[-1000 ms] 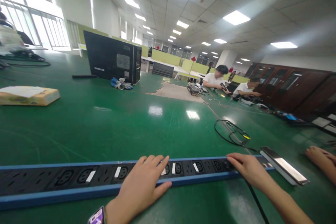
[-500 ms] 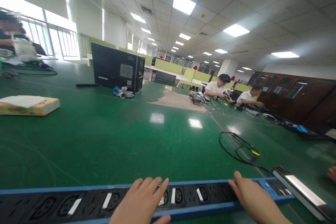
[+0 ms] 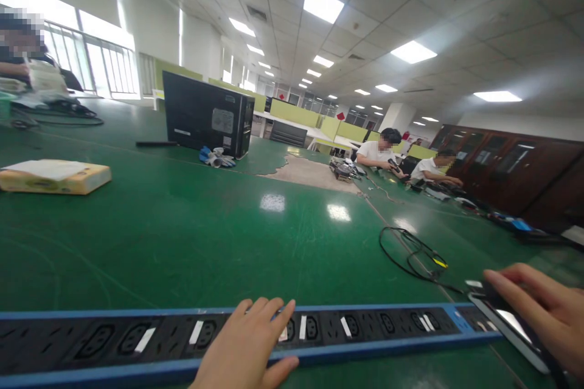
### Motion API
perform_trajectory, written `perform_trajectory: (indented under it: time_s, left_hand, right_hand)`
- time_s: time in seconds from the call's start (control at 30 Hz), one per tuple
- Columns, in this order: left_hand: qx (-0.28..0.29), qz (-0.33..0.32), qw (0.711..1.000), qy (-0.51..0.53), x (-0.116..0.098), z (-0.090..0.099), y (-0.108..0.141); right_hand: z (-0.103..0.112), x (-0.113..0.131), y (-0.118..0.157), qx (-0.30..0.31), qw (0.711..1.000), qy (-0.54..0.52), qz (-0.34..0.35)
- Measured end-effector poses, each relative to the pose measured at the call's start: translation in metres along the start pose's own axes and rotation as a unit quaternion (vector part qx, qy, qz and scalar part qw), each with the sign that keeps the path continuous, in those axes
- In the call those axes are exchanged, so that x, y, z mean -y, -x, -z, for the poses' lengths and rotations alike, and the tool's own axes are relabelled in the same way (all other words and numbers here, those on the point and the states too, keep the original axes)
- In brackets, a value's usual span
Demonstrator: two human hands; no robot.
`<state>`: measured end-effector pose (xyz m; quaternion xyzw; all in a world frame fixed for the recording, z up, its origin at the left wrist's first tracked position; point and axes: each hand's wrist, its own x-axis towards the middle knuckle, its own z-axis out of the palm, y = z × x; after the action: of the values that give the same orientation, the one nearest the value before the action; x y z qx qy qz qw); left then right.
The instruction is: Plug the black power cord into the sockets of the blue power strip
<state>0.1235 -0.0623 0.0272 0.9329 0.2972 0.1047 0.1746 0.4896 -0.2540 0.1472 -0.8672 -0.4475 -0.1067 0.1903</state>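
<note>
A long power strip (image 3: 360,349), blue-framed with black sockets and white tape pieces, lies across the table's near side. My left hand (image 3: 249,340) spans its middle, with the fingers over the far edge and the thumb along the near edge. At the far right, my right hand (image 3: 542,310) is off the strip, fingers bent together over a flat device (image 3: 513,323) with a bright, shiny face. A dark band shows under these fingers, but I cannot make out what they hold. A small white tag (image 3: 474,284) shows beside the fingertips.
A coiled black cable (image 3: 410,255) with a yellow tag lies ahead of the strip. Farther off are a tissue pack (image 3: 86,178), a black computer case (image 3: 201,115), gloves (image 3: 216,158) and a pile of parts (image 3: 344,169). Other people sit around the table.
My right hand has left the power strip and moved right, over the flat device. The device's angle looks slightly different. My left hand stays on the strip.
</note>
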Motion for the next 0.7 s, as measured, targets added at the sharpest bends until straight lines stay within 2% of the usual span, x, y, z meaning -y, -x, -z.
perform_trajectory:
  time_s: [0.03,0.1,0.2,0.27,0.33,0.47,0.7]
  left_hand:
    - [0.000,0.000,1.000,0.002,0.000,0.000,0.000]
    - [0.004,0.002,1.000,0.005,0.000,0.001,0.001]
    - [0.012,0.006,1.000,0.006,-0.002,0.004,0.001]
    - [0.009,0.007,1.000,0.005,-0.003,0.005,0.000]
    - [0.004,0.007,1.000,0.002,-0.004,0.005,-0.001]
    - [0.009,0.005,1.000,-0.009,-0.003,0.003,-0.002]
    - [0.010,0.003,1.000,-0.007,-0.002,0.003,-0.001]
  right_hand:
    - [-0.005,0.001,0.000,0.038,0.999,-0.014,0.007]
    - [-0.036,0.007,0.001,0.126,0.991,-0.028,0.026]
    - [-0.094,0.012,0.001,0.165,0.985,-0.010,0.051]
    - [-0.117,0.009,0.002,0.171,0.984,0.003,0.056]
    - [-0.122,0.004,0.002,0.181,0.982,0.005,0.062]
    - [-0.115,-0.003,0.003,0.196,0.978,-0.002,0.072]
    - [-0.123,0.009,0.007,0.192,0.975,0.075,0.083]
